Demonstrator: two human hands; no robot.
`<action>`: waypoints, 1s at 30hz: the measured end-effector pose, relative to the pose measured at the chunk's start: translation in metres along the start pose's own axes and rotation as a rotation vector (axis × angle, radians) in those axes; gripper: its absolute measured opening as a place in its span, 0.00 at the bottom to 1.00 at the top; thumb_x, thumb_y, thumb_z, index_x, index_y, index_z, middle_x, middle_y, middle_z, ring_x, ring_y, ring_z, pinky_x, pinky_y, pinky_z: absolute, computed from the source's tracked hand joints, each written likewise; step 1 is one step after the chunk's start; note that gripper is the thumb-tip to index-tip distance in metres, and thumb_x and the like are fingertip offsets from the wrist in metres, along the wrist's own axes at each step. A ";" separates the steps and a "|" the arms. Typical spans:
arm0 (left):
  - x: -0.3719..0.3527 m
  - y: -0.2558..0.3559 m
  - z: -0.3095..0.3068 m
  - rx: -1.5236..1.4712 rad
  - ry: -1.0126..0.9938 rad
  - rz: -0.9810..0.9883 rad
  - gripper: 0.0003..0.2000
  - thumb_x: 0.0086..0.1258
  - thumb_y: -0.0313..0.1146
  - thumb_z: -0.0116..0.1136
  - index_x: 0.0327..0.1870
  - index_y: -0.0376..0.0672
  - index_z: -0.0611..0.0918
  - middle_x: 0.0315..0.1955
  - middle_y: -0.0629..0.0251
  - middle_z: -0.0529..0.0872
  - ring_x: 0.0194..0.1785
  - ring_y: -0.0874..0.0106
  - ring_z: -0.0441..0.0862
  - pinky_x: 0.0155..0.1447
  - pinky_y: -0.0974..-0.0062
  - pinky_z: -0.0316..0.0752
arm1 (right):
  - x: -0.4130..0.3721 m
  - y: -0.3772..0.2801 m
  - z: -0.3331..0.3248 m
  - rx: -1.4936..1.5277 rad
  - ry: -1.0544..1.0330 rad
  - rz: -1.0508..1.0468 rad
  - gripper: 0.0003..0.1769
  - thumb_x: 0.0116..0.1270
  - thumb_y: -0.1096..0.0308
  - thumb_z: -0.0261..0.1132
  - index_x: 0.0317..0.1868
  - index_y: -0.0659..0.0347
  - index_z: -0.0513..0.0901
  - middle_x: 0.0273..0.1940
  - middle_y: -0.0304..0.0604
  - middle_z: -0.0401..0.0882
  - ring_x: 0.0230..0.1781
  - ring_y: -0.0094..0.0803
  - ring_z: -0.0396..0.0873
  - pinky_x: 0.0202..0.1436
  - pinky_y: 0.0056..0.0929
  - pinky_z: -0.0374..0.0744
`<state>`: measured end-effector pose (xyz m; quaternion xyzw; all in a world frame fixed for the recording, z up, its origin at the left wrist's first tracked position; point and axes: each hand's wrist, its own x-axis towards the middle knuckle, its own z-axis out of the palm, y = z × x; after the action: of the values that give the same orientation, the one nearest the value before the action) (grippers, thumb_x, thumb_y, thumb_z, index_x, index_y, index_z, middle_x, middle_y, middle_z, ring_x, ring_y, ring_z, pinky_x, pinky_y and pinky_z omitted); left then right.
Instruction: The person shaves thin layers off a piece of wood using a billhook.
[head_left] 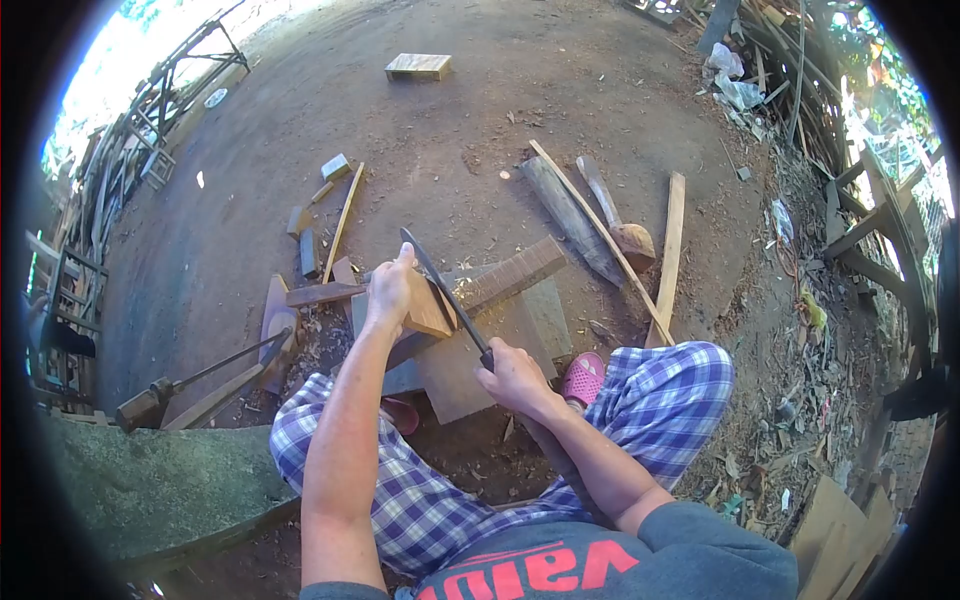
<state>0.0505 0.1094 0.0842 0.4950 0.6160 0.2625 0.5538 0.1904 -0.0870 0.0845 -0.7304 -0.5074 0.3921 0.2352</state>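
Observation:
My right hand (513, 377) is closed around the black handle of a long dark file (440, 285), which slants up and left across the work. My left hand (390, 292) grips a brown wooden block (430, 312), its thumb raised close to the file's far end. The file lies along the block's right side; whether it touches is hard to tell. Beneath them are a flat board (465, 375) and a thick wooden bar (515, 272) with marks across its face. The left fingers are largely hidden behind the hand.
To the right lie a wooden mallet (632, 245), a weathered plank (570, 215) and a long strip (668, 260). On the left are a broad-bladed tool (278, 315), a rod with a wooden end (145, 405) and a stone slab (170, 480). A pale block (420, 66) sits farther off.

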 end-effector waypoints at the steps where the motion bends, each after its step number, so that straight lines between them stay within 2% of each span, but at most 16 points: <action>1: -0.002 0.003 0.002 0.045 0.032 0.014 0.32 0.72 0.59 0.51 0.44 0.28 0.82 0.44 0.51 0.84 0.49 0.66 0.79 0.54 0.67 0.72 | -0.001 -0.003 -0.002 0.007 0.026 -0.018 0.17 0.64 0.61 0.63 0.44 0.68 0.74 0.34 0.65 0.82 0.41 0.63 0.81 0.46 0.53 0.77; 4: -0.010 0.005 0.004 -0.023 0.042 0.004 0.32 0.73 0.59 0.50 0.44 0.29 0.82 0.44 0.52 0.83 0.48 0.66 0.79 0.54 0.68 0.72 | -0.013 -0.025 -0.024 0.043 0.022 -0.016 0.17 0.64 0.62 0.63 0.45 0.67 0.74 0.35 0.65 0.82 0.41 0.63 0.81 0.46 0.53 0.77; 7: -0.020 0.013 0.004 0.046 0.004 -0.012 0.33 0.73 0.60 0.49 0.48 0.29 0.81 0.46 0.50 0.83 0.50 0.65 0.80 0.56 0.67 0.72 | -0.008 -0.015 -0.011 -0.020 0.013 0.047 0.17 0.63 0.62 0.61 0.45 0.67 0.74 0.38 0.67 0.82 0.44 0.64 0.81 0.49 0.55 0.77; 8: -0.021 0.015 0.005 0.070 0.012 0.014 0.34 0.73 0.62 0.48 0.48 0.29 0.81 0.47 0.48 0.82 0.52 0.63 0.79 0.60 0.66 0.70 | 0.003 0.008 0.010 -0.120 0.015 0.061 0.17 0.62 0.62 0.61 0.45 0.66 0.74 0.38 0.67 0.82 0.44 0.65 0.81 0.49 0.56 0.77; 11: -0.004 0.003 0.006 0.079 0.074 0.023 0.35 0.72 0.64 0.47 0.44 0.30 0.81 0.48 0.47 0.82 0.53 0.61 0.78 0.61 0.63 0.69 | 0.010 0.023 0.014 -0.099 0.011 0.042 0.18 0.62 0.61 0.61 0.46 0.66 0.74 0.38 0.67 0.82 0.43 0.66 0.81 0.49 0.56 0.77; 12: 0.000 0.000 0.005 0.100 0.057 0.046 0.37 0.74 0.64 0.46 0.52 0.28 0.78 0.43 0.58 0.81 0.46 0.69 0.77 0.54 0.69 0.71 | 0.009 0.022 0.011 -0.087 -0.017 0.050 0.18 0.63 0.61 0.61 0.46 0.66 0.74 0.38 0.67 0.82 0.43 0.65 0.81 0.50 0.56 0.77; 13: -0.004 0.007 0.005 0.106 0.057 0.047 0.37 0.74 0.64 0.46 0.52 0.28 0.78 0.43 0.58 0.81 0.46 0.69 0.77 0.54 0.69 0.71 | 0.009 0.014 0.006 -0.082 -0.017 0.050 0.18 0.63 0.61 0.61 0.46 0.66 0.74 0.38 0.67 0.82 0.43 0.65 0.81 0.50 0.56 0.77; 15: -0.014 0.015 0.005 0.127 0.018 0.000 0.39 0.71 0.66 0.46 0.49 0.27 0.81 0.54 0.44 0.81 0.59 0.57 0.77 0.64 0.63 0.67 | 0.000 0.001 -0.005 -0.052 0.001 0.031 0.18 0.63 0.60 0.61 0.46 0.66 0.74 0.38 0.66 0.82 0.44 0.64 0.81 0.50 0.56 0.77; 18: -0.022 0.020 0.007 0.134 0.028 -0.020 0.40 0.71 0.67 0.45 0.52 0.27 0.80 0.54 0.43 0.81 0.60 0.57 0.76 0.65 0.63 0.66 | -0.013 -0.025 -0.022 -0.022 -0.004 0.019 0.17 0.63 0.60 0.60 0.46 0.65 0.75 0.39 0.66 0.83 0.44 0.63 0.81 0.50 0.57 0.76; 23: 0.009 -0.003 0.004 0.028 0.023 0.013 0.40 0.72 0.67 0.43 0.53 0.26 0.80 0.55 0.43 0.80 0.60 0.56 0.76 0.65 0.63 0.66 | 0.004 0.000 0.003 -0.071 -0.006 0.041 0.18 0.63 0.60 0.60 0.46 0.65 0.74 0.39 0.65 0.83 0.44 0.63 0.81 0.49 0.56 0.77; 27: 0.021 -0.018 0.005 -0.003 0.038 0.049 0.39 0.74 0.66 0.42 0.52 0.27 0.79 0.54 0.44 0.81 0.59 0.58 0.76 0.65 0.63 0.66 | -0.005 -0.012 -0.016 -0.042 -0.009 0.011 0.18 0.63 0.59 0.61 0.46 0.65 0.74 0.39 0.65 0.83 0.44 0.63 0.81 0.49 0.56 0.77; 30: -0.004 -0.001 0.006 -0.011 0.023 0.032 0.39 0.73 0.66 0.42 0.50 0.27 0.80 0.52 0.45 0.81 0.58 0.59 0.76 0.64 0.63 0.67 | -0.020 -0.027 -0.030 0.009 0.032 -0.001 0.19 0.63 0.58 0.62 0.46 0.65 0.75 0.37 0.65 0.83 0.42 0.63 0.81 0.48 0.55 0.77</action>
<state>0.0552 0.1043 0.0837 0.4987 0.6130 0.2800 0.5451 0.1959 -0.0935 0.1286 -0.7353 -0.5022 0.3824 0.2470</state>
